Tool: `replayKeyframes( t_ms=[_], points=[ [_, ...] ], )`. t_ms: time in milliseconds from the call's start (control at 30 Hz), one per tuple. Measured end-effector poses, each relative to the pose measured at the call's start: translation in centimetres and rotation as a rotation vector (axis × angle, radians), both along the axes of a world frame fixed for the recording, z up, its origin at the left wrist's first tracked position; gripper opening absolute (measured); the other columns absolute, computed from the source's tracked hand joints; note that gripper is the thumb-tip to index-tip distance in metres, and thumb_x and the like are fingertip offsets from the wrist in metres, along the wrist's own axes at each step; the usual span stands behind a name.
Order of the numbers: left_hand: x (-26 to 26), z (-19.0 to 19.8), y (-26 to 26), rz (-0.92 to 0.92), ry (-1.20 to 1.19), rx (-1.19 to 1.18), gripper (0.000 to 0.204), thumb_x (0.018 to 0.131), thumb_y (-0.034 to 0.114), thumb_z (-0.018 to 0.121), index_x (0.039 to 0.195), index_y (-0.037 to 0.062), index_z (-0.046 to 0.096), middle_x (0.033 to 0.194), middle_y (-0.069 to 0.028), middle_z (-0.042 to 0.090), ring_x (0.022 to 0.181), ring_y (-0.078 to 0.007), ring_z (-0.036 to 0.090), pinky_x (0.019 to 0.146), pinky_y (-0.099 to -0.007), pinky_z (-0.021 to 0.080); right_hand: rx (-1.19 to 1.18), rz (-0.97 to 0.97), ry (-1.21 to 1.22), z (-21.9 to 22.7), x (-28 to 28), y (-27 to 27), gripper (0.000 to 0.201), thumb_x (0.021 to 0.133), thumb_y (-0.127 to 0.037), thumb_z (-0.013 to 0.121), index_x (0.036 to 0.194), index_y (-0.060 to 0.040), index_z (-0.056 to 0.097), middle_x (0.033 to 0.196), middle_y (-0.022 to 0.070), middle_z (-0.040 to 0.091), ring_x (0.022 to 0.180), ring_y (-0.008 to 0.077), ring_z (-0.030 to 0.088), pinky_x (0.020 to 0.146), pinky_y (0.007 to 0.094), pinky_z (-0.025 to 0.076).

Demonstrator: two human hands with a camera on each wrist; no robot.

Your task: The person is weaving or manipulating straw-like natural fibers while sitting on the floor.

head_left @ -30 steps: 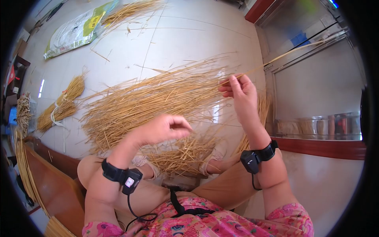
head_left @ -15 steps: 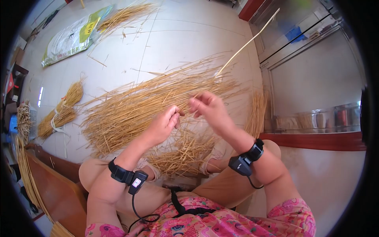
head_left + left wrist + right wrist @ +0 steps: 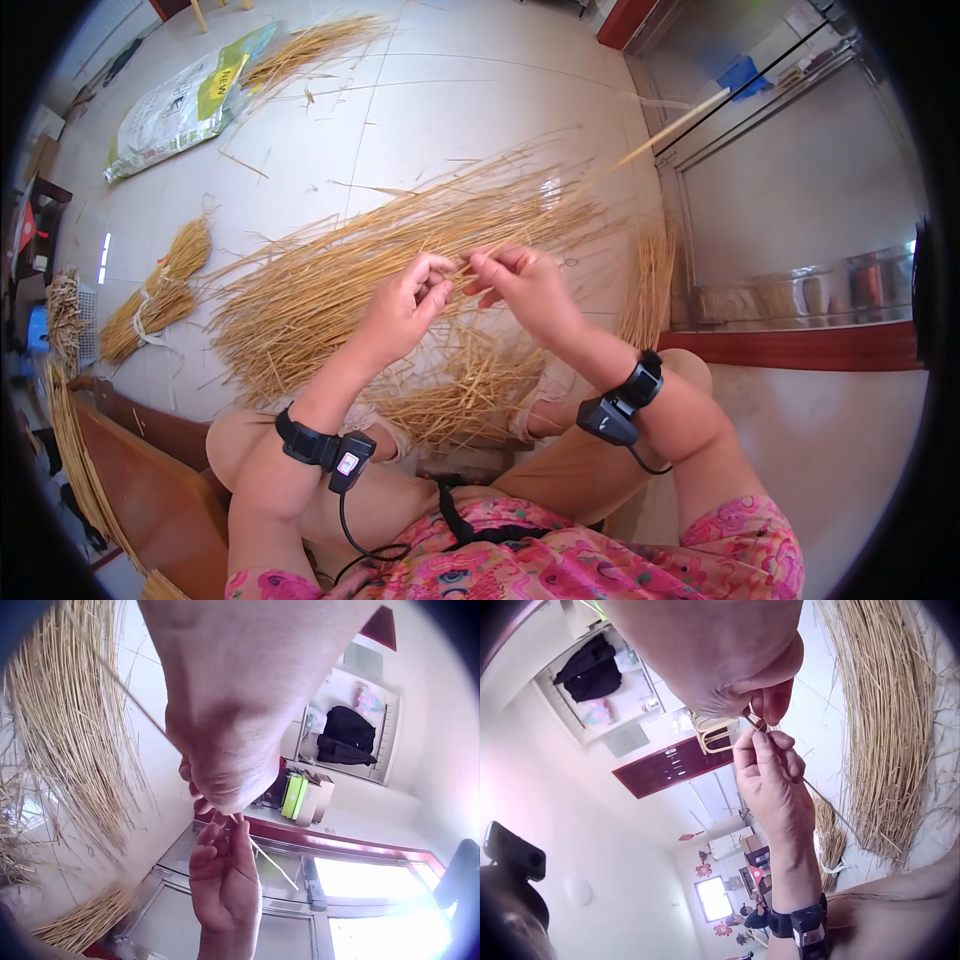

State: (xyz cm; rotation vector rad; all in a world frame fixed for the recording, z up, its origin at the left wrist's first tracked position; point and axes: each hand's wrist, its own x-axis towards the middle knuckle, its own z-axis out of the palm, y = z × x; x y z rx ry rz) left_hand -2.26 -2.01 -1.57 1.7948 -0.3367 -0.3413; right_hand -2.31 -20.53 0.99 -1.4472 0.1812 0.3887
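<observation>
A long thin straw stalk point(image 3: 680, 125) runs between my two hands, held above the spread straw. My left hand point(image 3: 405, 305) pinches it between thumb and fingers, also visible in the right wrist view, where the stalk trails past the left hand point(image 3: 776, 784) toward the straw pile. Close beside it, fingertips almost meeting, my right hand point(image 3: 530, 290) grips the same stalk. In the left wrist view, the right hand point(image 3: 225, 889) has its thumb against the stalk, whose pale end sticks out beyond. Beneath both hands lies a wide layer of loose straw point(image 3: 330, 285).
Shorter straw pieces point(image 3: 460, 395) lie between the feet. A tied straw bundle point(image 3: 165, 290) is at left, behind it a printed sack point(image 3: 180, 110) with more straw. Another straw bundle point(image 3: 650, 285) leans by the metal-framed door point(image 3: 800, 200). A wooden bench point(image 3: 150, 470) stands at lower left.
My right hand has come in from the far right to meet the left hand, which has moved right and slightly up. The stalk's far end has swung up, then back down to the right.
</observation>
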Motion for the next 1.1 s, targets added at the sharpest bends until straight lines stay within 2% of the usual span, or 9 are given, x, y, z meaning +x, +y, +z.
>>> replayKeyframes(
  t_ms=[67,200,333,433,533,733,833,1033,1100],
  points=[
    [0.1,-0.2,0.1,0.024,-0.038,-0.023,0.012,0.089,0.010,0.051,0.097,0.0019,0.054,0.072,-0.0057,0.059,0.066,-0.0115,0.057,0.061,-0.0254,0.045,-0.039,0.036,-0.037,0.6,-0.5,0.3,0.026,0.091,-0.017,0.053,0.107,0.0032,0.058,0.089,0.0058,0.062,0.075,0.0106,0.060,0.063,0.0224,0.048],
    [0.7,-0.8,1.2,0.013,0.008,-0.002,0.011,0.088,0.009,0.052,0.097,0.0024,0.054,0.070,-0.0037,0.058,0.064,-0.0102,0.056,0.060,-0.0247,0.045,0.009,-0.271,-0.110,1.8,0.7,-0.5,0.023,0.092,-0.023,0.052,0.095,-0.0002,0.057,0.082,0.0038,0.059,0.068,0.0084,0.055,0.060,0.0220,0.047],
    [0.5,-0.5,1.2,0.028,0.043,0.031,0.015,0.086,0.010,0.057,0.099,0.0027,0.055,0.071,-0.0029,0.058,0.065,-0.0089,0.056,0.060,-0.0243,0.045,0.112,-0.300,-0.091,1.4,1.3,-2.0,0.024,0.094,-0.019,0.049,0.094,0.0020,0.059,0.082,0.0064,0.061,0.070,0.0111,0.058,0.064,0.0240,0.050],
    [0.4,1.9,0.4,0.047,0.079,0.055,0.021,0.082,0.011,0.062,0.101,0.0029,0.059,0.072,-0.0032,0.059,0.066,-0.0092,0.056,0.060,-0.0242,0.045,0.099,-0.218,-0.024,1.0,0.5,-0.8,0.024,0.093,-0.019,0.051,0.095,0.0030,0.061,0.081,0.0067,0.062,0.070,0.0115,0.059,0.066,0.0241,0.050],
    [0.5,1.4,0.1,0.052,-0.150,0.094,0.022,0.080,0.012,0.065,0.099,0.0033,0.063,0.075,-0.0047,0.061,0.066,-0.0099,0.056,0.060,-0.0239,0.045,0.057,-0.111,-0.020,0.1,-0.5,0.2,0.025,0.091,-0.020,0.054,0.098,0.0030,0.063,0.080,0.0067,0.063,0.069,0.0105,0.059,0.064,0.0238,0.050],
    [0.7,0.8,0.3,0.065,-0.114,0.012,0.015,0.081,0.012,0.064,0.093,0.0033,0.067,0.078,-0.0063,0.065,0.067,-0.0100,0.057,0.061,-0.0237,0.045,0.052,-0.031,0.003,-0.5,-0.8,0.5,0.025,0.092,-0.019,0.054,0.098,0.0030,0.064,0.080,0.0067,0.064,0.070,0.0099,0.059,0.063,0.0233,0.049],
    [0.4,0.5,0.0,0.188,0.043,-0.053,0.012,0.084,0.012,0.061,0.089,0.0015,0.065,0.078,-0.0048,0.065,0.069,-0.0091,0.058,0.062,-0.0231,0.046,0.031,-0.062,0.023,-0.5,-0.7,0.5,0.025,0.092,-0.019,0.052,0.098,0.0030,0.063,0.081,0.0068,0.064,0.070,0.0107,0.060,0.063,0.0234,0.049],
    [1.7,1.5,1.1,0.351,0.027,-0.240,0.014,0.093,0.012,0.048,0.084,0.0015,0.049,0.074,-0.0076,0.062,0.067,-0.0096,0.057,0.062,-0.0224,0.046,0.051,-0.168,0.060,-0.4,-0.1,-0.3,0.025,0.093,-0.021,0.051,0.094,0.0019,0.061,0.081,0.0067,0.063,0.068,0.0114,0.060,0.062,0.0238,0.049],
    [2.0,1.3,1.7,0.384,0.026,-0.272,0.015,0.096,0.015,0.042,0.088,0.0023,0.044,0.067,-0.0048,0.054,0.064,-0.0102,0.056,0.058,-0.0224,0.045,0.072,-0.206,0.081,-0.4,0.1,-0.5,0.025,0.093,-0.021,0.050,0.094,0.0016,0.061,0.081,0.0064,0.063,0.069,0.0115,0.059,0.062,0.0237,0.049]
  ],
)
